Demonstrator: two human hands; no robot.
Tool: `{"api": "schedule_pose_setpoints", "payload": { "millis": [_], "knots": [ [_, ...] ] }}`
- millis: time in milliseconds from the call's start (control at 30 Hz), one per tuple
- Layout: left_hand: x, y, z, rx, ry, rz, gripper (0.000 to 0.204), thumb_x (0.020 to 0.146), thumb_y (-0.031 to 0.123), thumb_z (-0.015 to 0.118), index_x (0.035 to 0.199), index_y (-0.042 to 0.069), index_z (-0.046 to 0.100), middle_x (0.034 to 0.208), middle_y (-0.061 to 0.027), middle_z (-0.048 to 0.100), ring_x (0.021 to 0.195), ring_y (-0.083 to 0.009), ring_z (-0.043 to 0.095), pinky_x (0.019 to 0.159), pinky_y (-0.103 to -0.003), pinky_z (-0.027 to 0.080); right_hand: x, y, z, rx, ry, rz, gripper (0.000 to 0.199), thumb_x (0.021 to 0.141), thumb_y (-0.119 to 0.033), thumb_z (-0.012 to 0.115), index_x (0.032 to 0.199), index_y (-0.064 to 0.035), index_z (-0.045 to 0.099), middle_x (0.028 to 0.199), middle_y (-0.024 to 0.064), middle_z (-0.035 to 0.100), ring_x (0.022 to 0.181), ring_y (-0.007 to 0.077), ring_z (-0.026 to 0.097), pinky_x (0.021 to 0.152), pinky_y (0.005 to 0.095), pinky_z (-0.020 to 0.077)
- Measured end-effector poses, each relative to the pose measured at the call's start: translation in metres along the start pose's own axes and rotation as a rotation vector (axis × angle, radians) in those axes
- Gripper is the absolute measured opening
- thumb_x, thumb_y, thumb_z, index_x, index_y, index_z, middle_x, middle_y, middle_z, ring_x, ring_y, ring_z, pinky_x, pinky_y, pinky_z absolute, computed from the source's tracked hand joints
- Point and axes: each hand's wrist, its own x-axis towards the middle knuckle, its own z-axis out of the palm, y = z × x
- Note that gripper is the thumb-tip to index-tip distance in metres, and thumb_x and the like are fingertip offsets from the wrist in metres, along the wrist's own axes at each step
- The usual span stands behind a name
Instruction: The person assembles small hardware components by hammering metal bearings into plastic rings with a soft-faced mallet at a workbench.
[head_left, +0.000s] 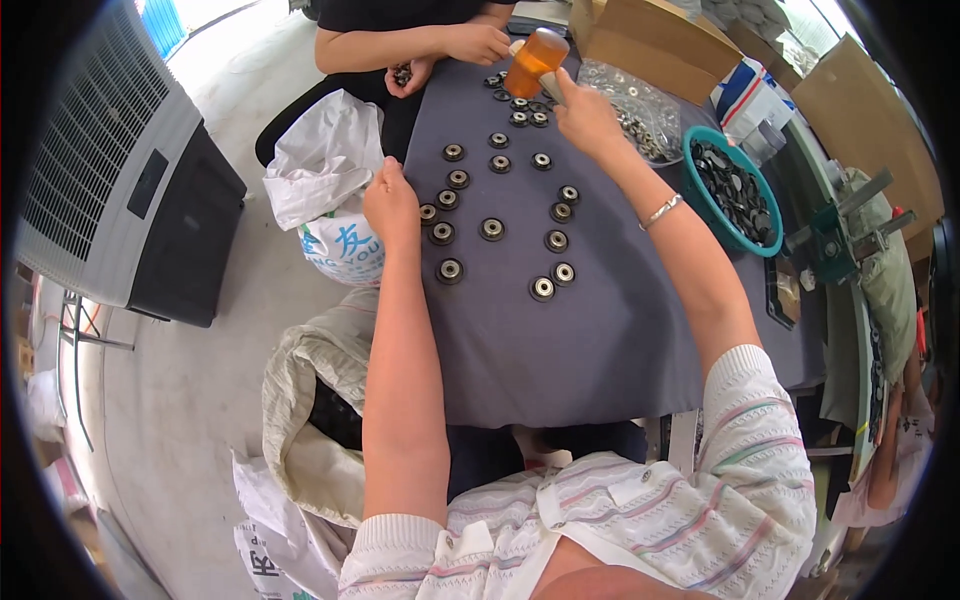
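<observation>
Our right hand [585,115] pinched the tilted orange translucent plastic bottle [535,62] near the desk's far edge, fingers closed round its lower end, nozzle end apparently angled down toward the far cluster of small round black wheels with silver centres [520,105]. The tilt suggested dispensing onto those parts, though we couldn't see any liquid.

Our left hand [390,205] sat at the desk's left edge, fingers curled loosely together beside the nearest wheel [429,213]. We couldn't tell whether it actually gripped anything or just steadied that wheel.

More of the same wheels [543,288] lay flat, well apart from each other, in rough rows across the dark grey cloth-covered desk [600,350]. Likely spaced so each one stayed reachable on its own, centre hole facing up.

At the right edge the teal round plastic basin [700,205] held a heap of black parts, near the right forearm, probably stock within reach. Just beyond it a clear plastic bag of silver metal rings [640,105] lay between the basin and the brown cardboard box [650,35] at the far right corner.

Off the left edge, a white woven sack with blue print [330,200] stood open on the floor, close to the left hand.

A second person's hands [470,45] worked at the far edge, one cupping a few small dark parts.
</observation>
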Motion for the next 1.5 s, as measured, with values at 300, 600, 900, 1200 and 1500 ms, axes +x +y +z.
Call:
{"api": "schedule_pose_setpoints", "payload": {
  "millis": [300,600,900,1200,1500],
  "knots": [
    [0.005,0.004,-0.003,0.059,0.008,0.002,0.049,0.094,0.039,0.040,0.097,-0.001,0.069,0.092,-0.0195,0.068,0.090,-0.0356,0.064,0.080,-0.041,0.047,0.008,-0.009,0.028,-0.072,-0.084,0.044,0.042,0.084,-0.009,0.049,0.124,0.0009,0.043,0.096,0.0270,0.062,0.089,0.0407,0.063,0.078,0.0479,0.0508],
    [0.003,0.005,-0.005,0.109,0.025,0.014,0.050,0.094,0.039,0.038,0.094,-0.001,0.069,0.088,-0.0228,0.066,0.087,-0.0400,0.062,0.077,-0.045,0.046,0.010,-0.003,0.018,-0.060,-0.103,-0.026,0.030,0.082,-0.007,0.048,0.112,0.0005,0.046,0.095,0.0242,0.064,0.090,0.0396,0.063,0.078,0.0472,0.0511],
    [0.006,-0.001,-0.003,0.095,0.043,0.045,0.052,0.094,0.039,0.038,0.089,-0.003,0.068,0.085,-0.0240,0.065,0.083,-0.0420,0.061,0.074,-0.047,0.045,0.002,0.007,0.018,-0.047,-0.111,0.018,0.041,0.081,-0.008,0.051,0.120,-0.0026,0.042,0.091,0.0251,0.064,0.087,0.0410,0.064,0.076,0.0493,0.0513],
    [0.009,-0.011,0.002,-0.007,0.052,0.053,0.051,0.094,0.039,0.039,0.090,-0.002,0.069,0.085,-0.0205,0.067,0.084,-0.0387,0.063,0.078,-0.044,0.047,-0.013,0.033,0.017,-0.110,-0.275,0.142,0.042,0.078,-0.005,0.050,0.120,-0.0023,0.046,0.100,0.0275,0.063,0.094,0.0417,0.061,0.083,0.0479,0.0486],
    [-0.009,0.040,0.022,0.115,-0.067,0.655,0.038,0.092,0.033,0.047,0.106,0.002,0.064,0.104,-0.0178,0.064,0.095,-0.0361,0.060,0.083,-0.042,0.046,-0.169,0.070,-0.069,0.852,-0.190,0.466,0.046,0.080,-0.005,0.058,0.126,-0.0035,0.051,0.072,0.0002,0.052,0.049,0.0060,0.049,0.040,0.0225,0.0400]
  ]
}}
